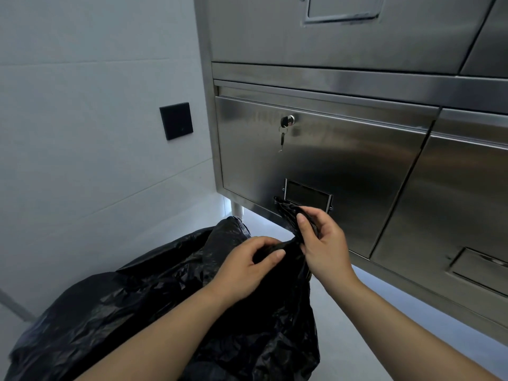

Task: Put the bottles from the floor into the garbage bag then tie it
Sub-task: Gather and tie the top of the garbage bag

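— What sort of room is this?

— A pale one. A light floor (354, 339) runs under a stainless steel cabinet (343, 160) that fills the right and top of the view. To the left is a pale tiled wall (82, 133) carrying a square black plate (176, 121).

— Anything on the cabinet front?

— The lower door has a lock (287, 121) near its top edge with a key in it, and a second key (282, 140) dangling below on a ring. Near the door's bottom edge sits a framed label holder (308, 194); it looks dark, and I can read no writing there or anywhere else. One cabinet leg (237, 209) shows at the near left corner.

— And the garbage bag?

— The black garbage bag (137, 312) lies on the floor in front of the cabinet, bulging toward the lower left. Whatever is inside is hidden.

— The hands?

— Both are at its gathered mouth. The left hand (247, 266) pinches a fold of plastic between thumb and fingers. The right hand (321, 243) is closed around a twisted tail of the bag that sticks up toward the label holder.
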A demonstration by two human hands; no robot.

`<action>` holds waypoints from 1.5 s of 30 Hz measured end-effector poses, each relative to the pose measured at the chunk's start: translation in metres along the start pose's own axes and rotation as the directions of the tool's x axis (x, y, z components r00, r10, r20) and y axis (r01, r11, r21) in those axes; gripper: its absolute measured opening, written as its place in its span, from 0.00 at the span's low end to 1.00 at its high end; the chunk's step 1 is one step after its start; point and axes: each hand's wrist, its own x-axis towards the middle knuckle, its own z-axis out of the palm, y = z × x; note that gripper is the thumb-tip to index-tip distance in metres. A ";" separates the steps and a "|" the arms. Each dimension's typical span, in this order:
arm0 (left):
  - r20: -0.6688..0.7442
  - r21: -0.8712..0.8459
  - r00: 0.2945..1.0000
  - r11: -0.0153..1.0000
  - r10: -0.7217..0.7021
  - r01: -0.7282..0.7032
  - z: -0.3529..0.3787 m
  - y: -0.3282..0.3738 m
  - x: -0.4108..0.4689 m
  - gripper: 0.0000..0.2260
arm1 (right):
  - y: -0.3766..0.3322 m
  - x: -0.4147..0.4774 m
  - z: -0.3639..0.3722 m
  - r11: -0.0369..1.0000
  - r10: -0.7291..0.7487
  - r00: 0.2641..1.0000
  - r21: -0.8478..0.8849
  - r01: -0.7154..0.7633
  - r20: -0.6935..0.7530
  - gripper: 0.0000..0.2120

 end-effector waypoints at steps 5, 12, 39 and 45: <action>0.040 -0.026 0.991 0.991 0.131 -0.130 0.007 0.006 0.009 0.15 | -0.004 0.004 -0.003 0.997 -0.009 0.999 0.075 0.006 0.039 0.07; -0.020 -0.124 1.000 0.992 0.006 -0.009 0.023 0.001 0.018 0.05 | 0.003 0.002 -0.016 0.997 0.011 0.999 0.069 -0.014 0.040 0.07; -0.380 -0.146 0.922 0.989 -0.079 0.025 -0.046 0.035 0.034 0.10 | -0.043 0.043 -0.168 0.990 -0.142 0.913 -0.076 0.122 -0.382 0.08; -0.297 -0.151 0.954 0.989 -0.049 0.003 -0.020 0.054 0.030 0.07 | -0.043 0.034 -0.128 0.992 -0.123 0.952 -0.030 0.120 -0.281 0.07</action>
